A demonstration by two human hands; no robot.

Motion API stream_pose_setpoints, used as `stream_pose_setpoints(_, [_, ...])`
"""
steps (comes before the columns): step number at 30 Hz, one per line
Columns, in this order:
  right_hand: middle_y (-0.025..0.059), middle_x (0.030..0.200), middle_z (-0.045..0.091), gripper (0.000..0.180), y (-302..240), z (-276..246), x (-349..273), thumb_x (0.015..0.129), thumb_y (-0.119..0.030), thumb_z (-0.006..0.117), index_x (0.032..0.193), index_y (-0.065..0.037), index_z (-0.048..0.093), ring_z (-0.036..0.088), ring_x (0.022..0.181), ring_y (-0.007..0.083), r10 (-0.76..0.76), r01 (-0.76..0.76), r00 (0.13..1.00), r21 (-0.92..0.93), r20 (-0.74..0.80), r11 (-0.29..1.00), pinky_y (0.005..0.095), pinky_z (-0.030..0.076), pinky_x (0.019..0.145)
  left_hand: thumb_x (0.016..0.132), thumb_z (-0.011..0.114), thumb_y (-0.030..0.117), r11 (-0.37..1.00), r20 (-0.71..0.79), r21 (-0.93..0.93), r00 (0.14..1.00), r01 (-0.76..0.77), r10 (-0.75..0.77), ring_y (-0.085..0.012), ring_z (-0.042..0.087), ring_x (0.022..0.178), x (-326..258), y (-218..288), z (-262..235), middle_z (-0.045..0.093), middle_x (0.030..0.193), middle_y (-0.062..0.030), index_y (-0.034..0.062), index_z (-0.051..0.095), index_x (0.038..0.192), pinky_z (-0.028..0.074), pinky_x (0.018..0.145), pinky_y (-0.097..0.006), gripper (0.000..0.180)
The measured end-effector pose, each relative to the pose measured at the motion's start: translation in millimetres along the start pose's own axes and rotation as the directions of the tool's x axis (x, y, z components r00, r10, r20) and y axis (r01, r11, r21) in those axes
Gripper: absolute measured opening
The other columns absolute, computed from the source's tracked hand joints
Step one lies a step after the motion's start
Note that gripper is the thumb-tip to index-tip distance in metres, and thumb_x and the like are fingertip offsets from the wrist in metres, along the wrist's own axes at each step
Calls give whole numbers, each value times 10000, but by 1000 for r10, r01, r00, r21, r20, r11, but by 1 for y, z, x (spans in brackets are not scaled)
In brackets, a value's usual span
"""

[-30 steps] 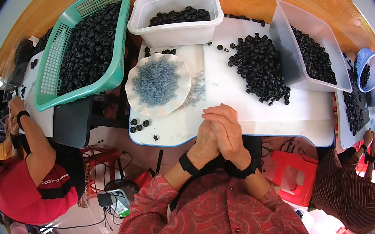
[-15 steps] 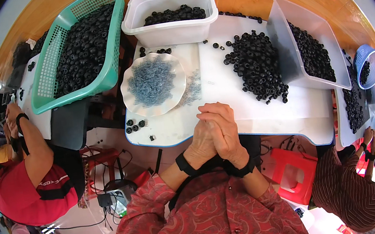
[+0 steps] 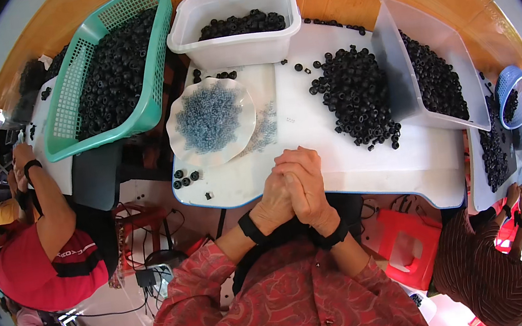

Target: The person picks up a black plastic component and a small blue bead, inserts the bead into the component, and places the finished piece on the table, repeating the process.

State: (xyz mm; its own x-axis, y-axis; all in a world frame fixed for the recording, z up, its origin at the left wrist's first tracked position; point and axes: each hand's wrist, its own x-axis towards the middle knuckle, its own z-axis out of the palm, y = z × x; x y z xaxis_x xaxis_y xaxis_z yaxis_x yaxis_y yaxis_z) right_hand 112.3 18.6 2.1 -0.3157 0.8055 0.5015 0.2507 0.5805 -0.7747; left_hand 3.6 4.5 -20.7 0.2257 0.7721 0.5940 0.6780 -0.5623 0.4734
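Left hand and right hand pressed together, fingers closed against each other, at the near edge of the white bench; whether they enclose anything cannot be told. Just beyond: scalloped dish of small grey-blue beads. Right of it, a loose heap of black rings, flanked by a clear tub; green basket at left.
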Motion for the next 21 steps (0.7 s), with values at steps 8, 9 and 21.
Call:
stream_pose_setpoints(8, [165,1221,604,268,-7,-8,-17,1004,-112,534,1223,21,615,584,1126,316,245,-217,919,122,-308,968,386,471,987,766,639,56,989,107,133,993,-67,53,-333,589,899,3,8,-11,546,1017,-160,-71,594,1139,538,742,-369,397])
stream_pose_setpoints(9, [172,1212,608,246,-1,-13,-22,1002,-71,548,1218,23,615,613,1090,305,271,-259,897,82,-348,962,352,514,934,761,628,37,981,106,183,993,-71,52,-321,586,901,5,9,-13,534,1020,-157,-77,586,1150,537,748,-355,407])
stream_pose_setpoints(21, [142,1103,646,459,0,-9,-23,779,153,607,1202,-20,646,609,1000,318,148,-213,947,-212,-284,954,379,531,848,790,667,-38,998,-48,40,998,49,-47,-316,664,872,1,1,-11,628,1002,-143,-16,639,1126,573,705,-374,338])
